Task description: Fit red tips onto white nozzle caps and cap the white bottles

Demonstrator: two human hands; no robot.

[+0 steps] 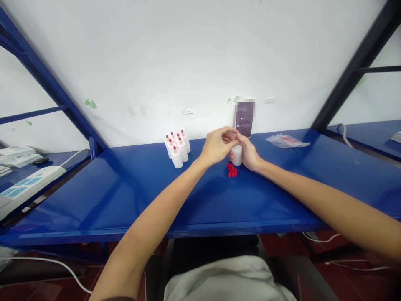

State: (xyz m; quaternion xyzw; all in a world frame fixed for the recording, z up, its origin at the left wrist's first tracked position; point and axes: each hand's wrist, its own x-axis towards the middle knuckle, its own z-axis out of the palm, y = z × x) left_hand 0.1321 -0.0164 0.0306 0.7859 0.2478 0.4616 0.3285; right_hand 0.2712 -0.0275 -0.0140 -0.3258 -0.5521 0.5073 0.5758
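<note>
A big white wall (200, 62) with green and white marks is behind everything, and a shiny, slick blue table (147, 200) runs along it. A long white power strip (29, 186) is off to the left. The left hand (218, 144) bends over a white bottle (237, 156), thumb and finger close at its top, but I cannot tell if they pinch anything. The right hand (251, 154) has its fingers wrapped around that bottle; a hard squeeze might make it slip. A dark phone (244, 119) stands just behind, and a knock could drop it. A clear bag (287, 142) lies to the right. More bottles (177, 159) stand close together on the left, so 1 bump might topple several. A pile of little red caps (232, 170) sits just below the hands, where a wrist could scatter it
</note>
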